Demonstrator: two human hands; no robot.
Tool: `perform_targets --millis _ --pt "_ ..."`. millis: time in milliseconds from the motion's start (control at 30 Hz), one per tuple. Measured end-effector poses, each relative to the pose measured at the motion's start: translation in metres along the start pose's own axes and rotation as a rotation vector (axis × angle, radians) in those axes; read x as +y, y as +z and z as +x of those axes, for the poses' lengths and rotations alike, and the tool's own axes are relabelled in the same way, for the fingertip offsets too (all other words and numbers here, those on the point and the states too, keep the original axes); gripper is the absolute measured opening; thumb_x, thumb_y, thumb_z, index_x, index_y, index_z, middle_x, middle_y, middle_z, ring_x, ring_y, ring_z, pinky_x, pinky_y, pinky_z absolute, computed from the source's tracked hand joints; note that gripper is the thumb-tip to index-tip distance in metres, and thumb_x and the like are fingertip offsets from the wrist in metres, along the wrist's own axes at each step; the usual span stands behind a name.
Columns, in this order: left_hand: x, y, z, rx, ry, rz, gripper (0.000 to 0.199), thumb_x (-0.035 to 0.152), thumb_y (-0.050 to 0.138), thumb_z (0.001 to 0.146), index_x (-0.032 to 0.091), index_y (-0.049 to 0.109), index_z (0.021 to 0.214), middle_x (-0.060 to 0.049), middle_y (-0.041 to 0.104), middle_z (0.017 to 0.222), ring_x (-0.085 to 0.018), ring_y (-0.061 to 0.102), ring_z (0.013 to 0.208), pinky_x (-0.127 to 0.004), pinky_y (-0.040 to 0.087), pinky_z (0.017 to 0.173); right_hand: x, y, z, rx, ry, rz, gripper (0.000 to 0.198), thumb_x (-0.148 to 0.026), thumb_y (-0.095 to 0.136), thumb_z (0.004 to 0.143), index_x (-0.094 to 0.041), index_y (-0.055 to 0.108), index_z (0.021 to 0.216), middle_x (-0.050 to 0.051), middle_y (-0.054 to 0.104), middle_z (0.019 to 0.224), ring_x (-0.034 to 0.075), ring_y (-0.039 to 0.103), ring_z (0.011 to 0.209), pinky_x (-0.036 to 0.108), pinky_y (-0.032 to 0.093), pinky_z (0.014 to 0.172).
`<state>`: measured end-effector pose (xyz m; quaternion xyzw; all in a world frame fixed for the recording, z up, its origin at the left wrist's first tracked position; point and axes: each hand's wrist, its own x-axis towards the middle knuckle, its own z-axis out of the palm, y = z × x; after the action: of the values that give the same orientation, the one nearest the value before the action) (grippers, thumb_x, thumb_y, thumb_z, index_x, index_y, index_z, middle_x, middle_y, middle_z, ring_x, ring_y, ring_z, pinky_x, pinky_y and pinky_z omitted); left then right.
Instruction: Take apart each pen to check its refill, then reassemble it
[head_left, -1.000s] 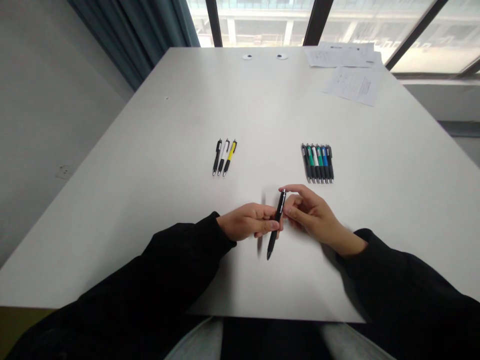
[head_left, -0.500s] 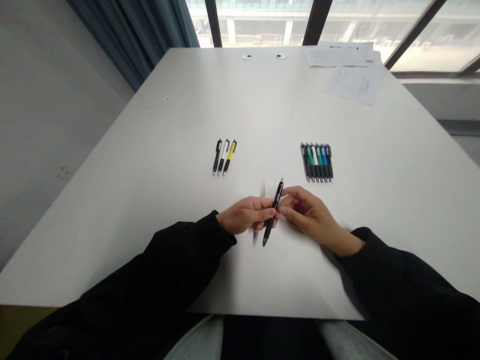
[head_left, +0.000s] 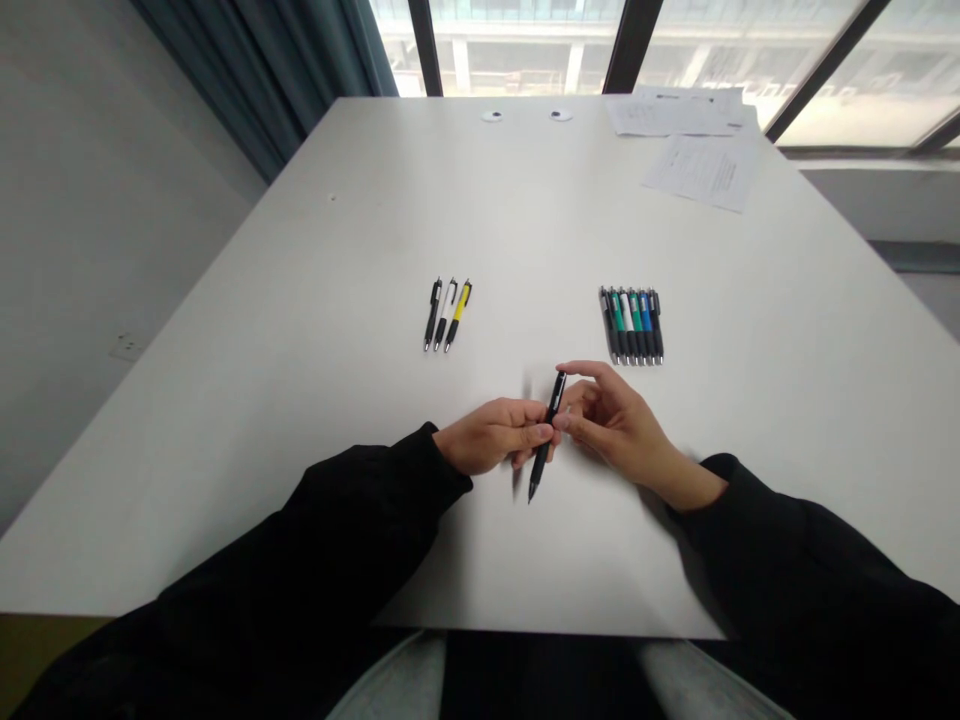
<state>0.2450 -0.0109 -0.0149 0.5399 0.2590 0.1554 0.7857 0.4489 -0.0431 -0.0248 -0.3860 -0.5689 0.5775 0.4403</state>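
A black click pen is held tilted above the table, its tip pointing down toward me. My left hand is closed around its middle, thumb on top. My right hand grips the same pen from the right: the index fingertip presses on the top button while the thumb rests against the barrel. A thin point shows at the pen's lower end. Farther off to the left lie a black pen, a white pen and a yellow pen, side by side.
A tight row of several pens, black, green, white and blue, lies at the right. Paper sheets rest at the far right of the white table. Two small white oval pieces sit at the far edge, by the windows.
My right index finger has moved onto the top of the pen and pressed its button down. A thin point now shows at the lower end. The pens on the table stay put.
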Motion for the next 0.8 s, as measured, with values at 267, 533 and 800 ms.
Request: perform_targets --millis 267,533,800 --pt "-0.010 -0.007 0.015 0.383 0.045 -0.134 0.036 0.047 0.069 0.082 0.013 0.059 0.084 0.000 0.059 0.067 -0.004 0.043 0.047 -0.019 0.031 0.046 -0.009 0.009 -0.009 -0.026 0.003 -0.549 0.027 -0.042 0.067 0.089 -0.020 0.053 0.083 -0.004 0.053 0.063 0.009 0.044 0.053 0.023 0.034 0.052" --pt "0.001 -0.009 0.041 0.558 0.073 0.081 0.037 0.047 0.065 0.086 0.015 0.052 0.074 0.005 0.049 0.046 -0.005 0.042 0.037 -0.017 0.032 0.038 -0.009 0.023 -0.003 -0.020 0.028 -1.330 0.032 -0.034 0.041 0.100 -0.017 0.058 0.079 0.005 0.068 0.067 0.016 0.059 0.055 0.029 0.026 0.056" --pt "0.004 -0.006 0.050 0.642 0.079 0.295 0.057 0.071 0.040 0.091 0.017 0.051 0.106 -0.001 0.065 0.081 -0.007 0.053 0.036 -0.020 0.036 0.030 -0.009 -0.010 0.025 0.236 0.305 -1.577 0.032 -0.031 0.037 0.102 -0.016 0.061 0.087 0.011 0.072 0.075 0.022 0.069 0.063 0.029 0.029 0.052"
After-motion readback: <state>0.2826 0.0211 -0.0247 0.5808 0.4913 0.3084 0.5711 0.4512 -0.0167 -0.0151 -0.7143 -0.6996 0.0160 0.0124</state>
